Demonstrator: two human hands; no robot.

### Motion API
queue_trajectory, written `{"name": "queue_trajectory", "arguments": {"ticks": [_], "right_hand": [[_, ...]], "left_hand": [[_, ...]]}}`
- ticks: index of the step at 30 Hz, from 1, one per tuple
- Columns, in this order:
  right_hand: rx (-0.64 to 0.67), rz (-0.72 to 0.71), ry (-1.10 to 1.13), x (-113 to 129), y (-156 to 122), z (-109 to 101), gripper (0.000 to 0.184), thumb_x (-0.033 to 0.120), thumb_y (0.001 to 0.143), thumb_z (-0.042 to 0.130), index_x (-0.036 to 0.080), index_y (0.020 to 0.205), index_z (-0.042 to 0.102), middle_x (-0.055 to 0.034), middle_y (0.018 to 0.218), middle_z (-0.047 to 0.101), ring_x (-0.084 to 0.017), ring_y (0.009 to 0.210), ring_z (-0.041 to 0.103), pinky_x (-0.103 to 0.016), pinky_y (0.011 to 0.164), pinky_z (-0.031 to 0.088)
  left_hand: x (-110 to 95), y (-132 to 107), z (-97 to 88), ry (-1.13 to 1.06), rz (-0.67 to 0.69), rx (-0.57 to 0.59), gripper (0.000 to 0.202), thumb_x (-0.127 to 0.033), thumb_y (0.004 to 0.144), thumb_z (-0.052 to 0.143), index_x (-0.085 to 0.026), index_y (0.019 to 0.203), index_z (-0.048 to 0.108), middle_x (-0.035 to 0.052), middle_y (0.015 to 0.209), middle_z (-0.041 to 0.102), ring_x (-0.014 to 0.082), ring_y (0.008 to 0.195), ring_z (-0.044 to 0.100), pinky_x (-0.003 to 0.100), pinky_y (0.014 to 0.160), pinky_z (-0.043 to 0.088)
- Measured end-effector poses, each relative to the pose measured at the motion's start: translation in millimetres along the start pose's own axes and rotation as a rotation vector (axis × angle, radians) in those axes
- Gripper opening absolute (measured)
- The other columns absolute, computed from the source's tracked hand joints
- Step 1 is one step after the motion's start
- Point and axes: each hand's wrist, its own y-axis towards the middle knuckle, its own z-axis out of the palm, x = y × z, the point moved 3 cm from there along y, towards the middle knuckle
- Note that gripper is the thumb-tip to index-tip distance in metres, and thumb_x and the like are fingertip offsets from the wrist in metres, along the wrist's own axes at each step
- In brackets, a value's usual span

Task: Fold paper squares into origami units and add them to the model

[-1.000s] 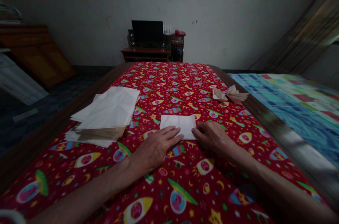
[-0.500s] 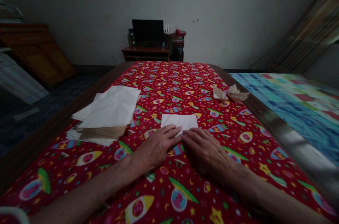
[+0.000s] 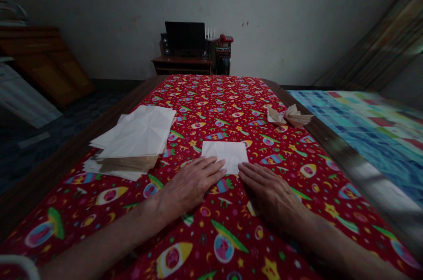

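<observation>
Paper stack [image 3: 139, 132] at your left, folded pieces [image 3: 298, 117] farther off, right. Your left hand [image 3: 191, 183] and right hand [image 3: 271, 186], fingers flat and outstretched, touch the white sheet [image 3: 226, 150], mid-table [image 3: 372, 178].

This is a home: a cartoon-print cloth [image 3: 211, 90] covers the table [image 3: 140, 95], a patchwork-patterned cover [image 3: 357, 117] spreads beyond its right edge, a wooden cabinet [image 3: 49, 66] stands off the left edge, and 1 monitor [image 3: 185, 38] and 1 red telephone [image 3: 226, 39] sit past the far edge.
</observation>
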Motion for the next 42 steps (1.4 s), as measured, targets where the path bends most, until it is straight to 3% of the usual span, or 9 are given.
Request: {"name": "queue_trajectory", "arguments": {"ticks": [5, 15, 22, 24, 28, 31, 36, 40, 42], "right_hand": [[-0.046, 0.012, -0.025, -4.3, -10.0, -5.3, 0.051, 0.004, 0.076, 0.038, 0.007, 0.122, 0.059, -0.0141, 0.129, 0.056, -0.025, 0.121, 0.052, -0.043, 0.098, 0.048], [-0.049, 0.015, -0.076, -3.1, -10.8, -5.2, 0.050, 0.005, 0.076, 0.040, 0.006, 0.122, 0.059, -0.0136, 0.129, 0.056, -0.026, 0.120, 0.053, -0.043, 0.097, 0.049], [-0.086, 0.010, -0.068, -4.2, -9.6, -3.9, 0.049, 0.005, 0.075, 0.039, 0.006, 0.118, 0.061, -0.0132, 0.125, 0.060, -0.027, 0.115, 0.057, -0.045, 0.093, 0.051], [-0.111, 0.004, -0.050, -3.9, -7.4, -4.4, 0.045, 0.006, 0.076, 0.041, 0.006, 0.115, 0.063, -0.0135, 0.122, 0.062, -0.028, 0.113, 0.058, -0.046, 0.092, 0.052], [-0.178, 0.028, -0.006, -1.7, -0.8, -8.7, 0.032, 0.011, 0.083, 0.044, 0.011, 0.106, 0.066, -0.0111, 0.113, 0.068, -0.026, 0.104, 0.063, -0.044, 0.090, 0.051], [-0.227, 0.061, 0.012, -1.0, 3.1, -11.7, 0.023, 0.014, 0.087, 0.047, 0.013, 0.099, 0.067, -0.0091, 0.105, 0.071, -0.023, 0.098, 0.065, -0.040, 0.090, 0.051], [-0.241, 0.066, -0.011, -3.0, 12.8, -9.4, 0.024, 0.018, 0.092, 0.044, 0.016, 0.094, 0.068, -0.0079, 0.100, 0.072, -0.021, 0.096, 0.066, -0.042, 0.095, 0.046], [-0.120, 0.047, -0.063, -3.8, 29.4, 1.6, 0.047, 0.034, 0.095, 0.039, 0.006, 0.132, 0.048, -0.0178, 0.138, 0.047, -0.029, 0.132, 0.038, -0.048, 0.105, 0.038], [-0.031, -0.006, -0.040, -5.6, 36.2, 8.6, 0.060, 0.043, 0.096, 0.032, 0.002, 0.140, 0.035, -0.0202, 0.145, 0.035, -0.029, 0.136, 0.029, -0.048, 0.106, 0.037]], "left_hand": [[3.1, -9.5, -2.5, 0.047, -0.004, 0.017, 0.053, -0.002, 0.085, 0.039, -0.024, 0.132, 0.047, 0.0022, 0.144, 0.042, 0.0226, 0.132, 0.039, 0.043, 0.110, 0.028], [7.4, -33.7, -13.7, 0.164, -0.026, -0.027, 0.045, -0.005, 0.084, 0.041, -0.017, 0.126, 0.054, 0.0041, 0.137, 0.052, 0.0206, 0.124, 0.047, 0.040, 0.108, 0.033], [4.6, -24.8, -36.7, 0.197, -0.019, -0.338, 0.030, -0.003, 0.085, 0.040, -0.011, 0.083, 0.068, 0.0086, 0.103, 0.069, 0.0210, 0.102, 0.059, 0.037, 0.100, 0.042], [2.7, -11.9, -38.5, 0.125, -0.024, -0.376, 0.029, -0.005, 0.087, 0.039, -0.010, 0.088, 0.068, 0.0091, 0.106, 0.068, 0.0203, 0.107, 0.057, 0.033, 0.100, 0.042], [0.0, 19.2, -16.9, -0.003, 0.000, -0.110, 0.041, -0.018, 0.094, 0.035, -0.016, 0.135, 0.043, 0.0075, 0.144, 0.042, 0.0220, 0.135, 0.033, 0.043, 0.112, 0.027], [1.9, 30.4, 2.6, -0.047, -0.005, 0.046, 0.045, -0.034, 0.098, 0.031, -0.023, 0.141, 0.033, 0.0055, 0.150, 0.032, 0.0239, 0.140, 0.023, 0.048, 0.113, 0.022], [4.0, 30.3, 10.3, -0.086, -0.014, 0.081, 0.046, -0.039, 0.099, 0.027, -0.025, 0.142, 0.030, 0.0045, 0.152, 0.026, 0.0226, 0.142, 0.018, 0.046, 0.114, 0.017], [2.2, 30.8, 8.0, -0.085, -0.015, 0.065, 0.043, -0.038, 0.098, 0.028, -0.022, 0.137, 0.037, 0.0065, 0.150, 0.032, 0.0236, 0.141, 0.019, 0.047, 0.115, 0.015], [2.0, 31.1, 8.6, -0.085, -0.024, 0.064, 0.044, -0.039, 0.098, 0.029, -0.020, 0.137, 0.038, 0.0069, 0.149, 0.034, 0.0234, 0.141, 0.018, 0.046, 0.115, 0.014]]}}
